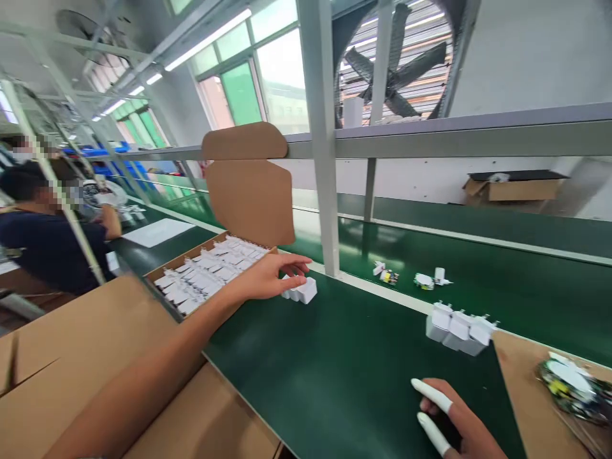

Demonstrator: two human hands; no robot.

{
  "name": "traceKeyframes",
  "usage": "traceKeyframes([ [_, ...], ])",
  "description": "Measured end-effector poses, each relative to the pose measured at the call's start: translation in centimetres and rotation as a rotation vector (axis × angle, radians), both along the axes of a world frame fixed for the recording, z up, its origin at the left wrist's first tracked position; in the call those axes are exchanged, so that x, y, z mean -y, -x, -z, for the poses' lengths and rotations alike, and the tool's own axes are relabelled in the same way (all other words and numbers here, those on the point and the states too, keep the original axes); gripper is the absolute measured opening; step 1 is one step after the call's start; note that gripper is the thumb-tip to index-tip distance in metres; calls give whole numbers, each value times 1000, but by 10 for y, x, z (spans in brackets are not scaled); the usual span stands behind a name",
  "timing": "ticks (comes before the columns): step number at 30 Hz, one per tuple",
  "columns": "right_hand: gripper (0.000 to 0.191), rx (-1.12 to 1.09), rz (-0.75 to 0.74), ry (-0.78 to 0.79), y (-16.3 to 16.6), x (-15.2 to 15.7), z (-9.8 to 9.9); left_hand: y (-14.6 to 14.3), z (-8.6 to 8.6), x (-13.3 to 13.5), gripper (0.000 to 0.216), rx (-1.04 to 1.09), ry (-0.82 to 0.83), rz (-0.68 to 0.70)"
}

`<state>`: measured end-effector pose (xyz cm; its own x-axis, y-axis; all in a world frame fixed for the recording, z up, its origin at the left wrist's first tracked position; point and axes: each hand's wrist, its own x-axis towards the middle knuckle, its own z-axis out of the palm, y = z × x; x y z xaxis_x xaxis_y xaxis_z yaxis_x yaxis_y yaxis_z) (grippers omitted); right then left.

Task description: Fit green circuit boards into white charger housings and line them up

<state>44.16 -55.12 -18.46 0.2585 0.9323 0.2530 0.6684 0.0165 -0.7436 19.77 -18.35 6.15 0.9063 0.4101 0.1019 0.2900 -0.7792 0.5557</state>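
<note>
Blocks (307, 291) by our loosely spread left hand (268, 275) seem light, stiff, smooth: we'd pinch their sides, our right hand (459, 415) empty, fingers parted.

carton (251, 201) at left of table (325, 363), plug blocks (215, 271) inside, block cluster (306, 292) right of carton, block row (459, 328) farther right, circuit boards (424, 281) on belt (507, 290) behind, board pile (568, 386) rightmost

Three white plugs (461, 331) stood together; the left hand (268, 277) partly hid what looked like three white blocks (308, 291). There were two small circuit boards (424, 281), one open carton (251, 201), one white sheet (157, 233) and, on the right hand (471, 430), two finger covers (434, 395).
</note>
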Motion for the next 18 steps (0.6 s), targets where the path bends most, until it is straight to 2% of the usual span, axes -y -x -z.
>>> traceKeyframes([
  [2, 50, 24, -4, -58, 2, -5, -8, -60, 21, 16, 52, -60, -10, 185],
  [4, 54, 32, -14, -114, 5, -9, -17, -120, 42, 26, 54, -130, -85, 255],
  [8, 61, -3, -23, -155, 10, -13, -30, -217, 81, 23, 77, -269, -244, 115],
  [11, 64, -49, -28, -121, 7, -14, -33, -262, 103, 12, 82, -316, -248, 18],
  [15, 61, -88, -36, -61, 4, -16, -39, -299, 117, 3, 44, -326, -226, -29],
  [18, 60, -124, 34, -2, 5, -14, -48, -322, 119, 6, 41, -288, -199, -17],
])
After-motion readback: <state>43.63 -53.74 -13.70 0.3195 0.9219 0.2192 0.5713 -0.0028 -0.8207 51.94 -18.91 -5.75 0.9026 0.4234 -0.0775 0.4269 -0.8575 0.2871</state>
